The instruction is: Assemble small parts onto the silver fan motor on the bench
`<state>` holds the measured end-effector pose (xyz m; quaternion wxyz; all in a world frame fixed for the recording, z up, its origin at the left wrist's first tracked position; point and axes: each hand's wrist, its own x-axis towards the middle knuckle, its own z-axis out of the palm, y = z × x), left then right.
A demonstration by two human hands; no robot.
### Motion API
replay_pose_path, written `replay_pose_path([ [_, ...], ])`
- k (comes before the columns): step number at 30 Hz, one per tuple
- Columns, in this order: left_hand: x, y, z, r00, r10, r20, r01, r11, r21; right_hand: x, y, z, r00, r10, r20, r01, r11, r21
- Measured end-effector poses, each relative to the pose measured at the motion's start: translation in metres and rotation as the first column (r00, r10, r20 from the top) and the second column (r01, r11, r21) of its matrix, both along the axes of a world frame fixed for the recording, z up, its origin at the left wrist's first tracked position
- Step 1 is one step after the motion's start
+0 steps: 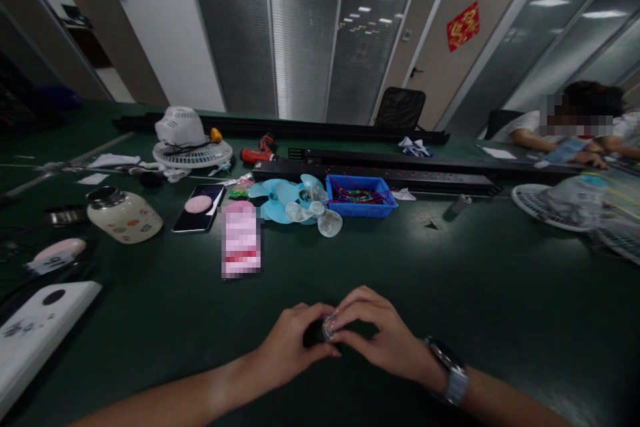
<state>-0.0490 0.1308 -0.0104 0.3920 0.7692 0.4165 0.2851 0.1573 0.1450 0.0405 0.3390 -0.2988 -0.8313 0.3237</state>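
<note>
Near the front of the dark green table, my left hand (300, 337) and my right hand (375, 323) meet at the fingertips. Between them is a small shiny round part (329, 327), too small and too covered by fingers to name. Both hands are closed on it, thumb and fingers from either side. My right wrist wears a watch (449, 368). Beyond the hands lie light blue and clear fan blades (286, 201) and a blue bin (364, 208) full of coloured wires. A small metal cylinder (461, 204) stands farther right.
At left are a cream bottle (125, 215), a phone (197, 210) and a white case (47, 340). Behind sit an upturned fan (181, 137), a red drill (257, 152) and long black rails (380, 175). Another fan (565, 200) lies at right, near a seated person (535, 130).
</note>
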Motion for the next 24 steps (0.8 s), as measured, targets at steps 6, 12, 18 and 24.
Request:
replay_pose_path([
  [6,-0.001,-0.001,-0.003,1.0,-0.003,0.012,0.003,1.0,0.01,0.001,0.004,-0.005,0.998,-0.051,-0.035,0.05,0.998,-0.023],
  [12,-0.001,-0.001,-0.003,0.999,-0.014,0.038,0.014,1.0,0.006,0.005,0.004,-0.009,0.989,-0.067,-0.131,0.061,0.997,-0.045],
  [18,-0.001,-0.002,-0.002,1.0,-0.005,0.025,0.004,1.0,0.013,-0.001,0.001,-0.01,0.985,-0.077,-0.157,0.057,0.99,-0.126],
  [24,-0.001,-0.001,-0.005,0.999,-0.002,0.036,0.001,1.0,0.021,-0.002,-0.001,-0.013,0.984,-0.082,-0.156,0.052,0.981,-0.185],
])
